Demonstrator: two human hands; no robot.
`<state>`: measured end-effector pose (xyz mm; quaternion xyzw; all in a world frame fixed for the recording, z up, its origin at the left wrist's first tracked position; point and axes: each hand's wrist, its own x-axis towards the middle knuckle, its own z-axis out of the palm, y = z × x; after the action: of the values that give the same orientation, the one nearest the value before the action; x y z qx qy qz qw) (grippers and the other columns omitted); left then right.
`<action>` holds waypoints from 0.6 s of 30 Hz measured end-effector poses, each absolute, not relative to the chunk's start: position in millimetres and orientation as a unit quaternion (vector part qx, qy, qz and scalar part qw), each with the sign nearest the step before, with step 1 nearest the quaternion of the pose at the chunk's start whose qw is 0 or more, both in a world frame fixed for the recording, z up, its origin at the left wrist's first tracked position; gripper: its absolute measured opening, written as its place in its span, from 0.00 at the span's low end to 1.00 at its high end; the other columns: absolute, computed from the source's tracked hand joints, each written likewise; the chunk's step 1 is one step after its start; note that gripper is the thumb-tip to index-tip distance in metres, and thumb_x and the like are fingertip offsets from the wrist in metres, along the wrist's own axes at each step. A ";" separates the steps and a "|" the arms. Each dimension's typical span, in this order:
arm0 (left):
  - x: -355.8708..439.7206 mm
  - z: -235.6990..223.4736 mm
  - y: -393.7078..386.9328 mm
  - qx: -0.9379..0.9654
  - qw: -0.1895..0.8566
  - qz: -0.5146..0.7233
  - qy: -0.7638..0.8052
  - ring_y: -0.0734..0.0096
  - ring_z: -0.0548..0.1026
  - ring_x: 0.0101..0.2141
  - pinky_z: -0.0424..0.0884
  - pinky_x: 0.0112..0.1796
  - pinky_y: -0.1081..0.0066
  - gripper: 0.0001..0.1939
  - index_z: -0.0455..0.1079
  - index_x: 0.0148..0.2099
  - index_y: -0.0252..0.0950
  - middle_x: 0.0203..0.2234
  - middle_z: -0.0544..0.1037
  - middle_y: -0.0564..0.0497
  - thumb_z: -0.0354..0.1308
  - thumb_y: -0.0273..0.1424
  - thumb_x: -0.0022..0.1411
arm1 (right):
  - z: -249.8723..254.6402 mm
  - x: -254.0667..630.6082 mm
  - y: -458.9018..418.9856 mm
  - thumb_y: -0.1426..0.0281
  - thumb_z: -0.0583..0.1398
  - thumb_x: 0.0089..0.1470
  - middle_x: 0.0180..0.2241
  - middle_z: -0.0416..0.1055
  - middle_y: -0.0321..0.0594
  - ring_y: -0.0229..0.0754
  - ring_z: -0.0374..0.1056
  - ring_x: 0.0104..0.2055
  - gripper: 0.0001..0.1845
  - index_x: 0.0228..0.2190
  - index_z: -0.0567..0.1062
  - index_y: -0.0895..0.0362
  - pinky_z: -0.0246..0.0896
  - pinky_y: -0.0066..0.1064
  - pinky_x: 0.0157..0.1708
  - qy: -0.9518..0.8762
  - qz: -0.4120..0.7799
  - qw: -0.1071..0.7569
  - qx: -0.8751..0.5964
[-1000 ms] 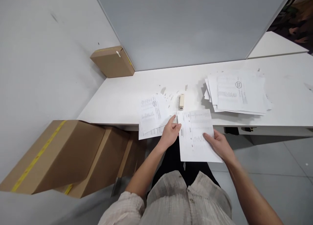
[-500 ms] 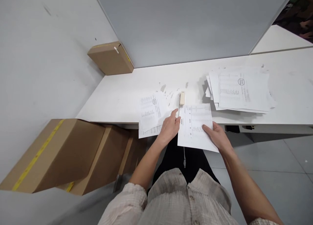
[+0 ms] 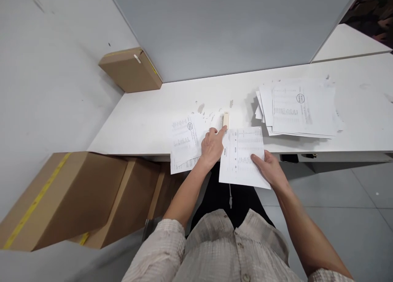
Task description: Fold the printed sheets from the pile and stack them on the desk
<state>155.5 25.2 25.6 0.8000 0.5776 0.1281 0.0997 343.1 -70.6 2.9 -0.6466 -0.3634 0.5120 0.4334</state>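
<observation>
My right hand [image 3: 270, 169] grips printed sheets of paper [image 3: 241, 155] by their right edge, thumb on top and fingers underneath. The sheets reach over the front edge of the white table, their upper left corner at a small beige stapler [image 3: 226, 119]. My left hand [image 3: 213, 145] has its index finger stretched out onto the near end of the stapler, while its other fingers are bent and hold nothing I can see. Left of that hand lie a few printed, stamped sheets [image 3: 184, 138], partly covered by it.
A thick, uneven stack of printed papers [image 3: 303, 110] rests on the right of the white table [image 3: 147, 122]. At the back left corner stands a flat cardboard box [image 3: 132, 71]. Larger cardboard boxes [image 3: 73, 192] with yellow tape are at the lower left, beside the table.
My left hand has moved forward, its index finger now touching the stapler. My right hand still holds the sheets in nearly the same place. The whole view has shifted slightly.
</observation>
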 end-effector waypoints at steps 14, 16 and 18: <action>164.5 32.9 22.0 0.806 0.077 0.072 0.582 0.61 0.64 0.37 0.64 0.34 0.64 0.32 0.54 0.62 0.40 0.40 0.65 0.42 0.37 0.15 0.58 | 6.0 338.1 -73.7 0.60 0.61 0.48 0.49 0.71 0.48 0.53 0.70 0.47 0.22 0.44 0.69 0.57 0.68 0.40 0.42 -0.354 0.522 0.444 -0.637; 164.2 34.8 22.1 0.805 0.082 0.080 0.583 0.61 0.65 0.37 0.64 0.34 0.64 0.31 0.55 0.62 0.40 0.40 0.65 0.42 0.38 0.16 0.58 | 5.6 337.2 -76.3 0.60 0.61 0.49 0.50 0.70 0.48 0.52 0.69 0.49 0.23 0.45 0.69 0.57 0.67 0.41 0.43 -0.358 0.522 0.444 -0.634; 160.1 37.4 22.3 0.803 0.093 0.102 0.580 0.62 0.65 0.36 0.65 0.34 0.64 0.31 0.56 0.62 0.41 0.41 0.65 0.42 0.38 0.17 0.59 | 5.5 337.2 -82.2 0.60 0.60 0.48 0.49 0.71 0.48 0.53 0.69 0.48 0.23 0.45 0.69 0.57 0.68 0.41 0.42 -0.361 0.518 0.439 -0.640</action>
<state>160.1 22.3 37.4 0.8029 0.5799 0.1018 0.0930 337.2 -82.2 5.5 -0.6395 -0.3609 0.5175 0.4393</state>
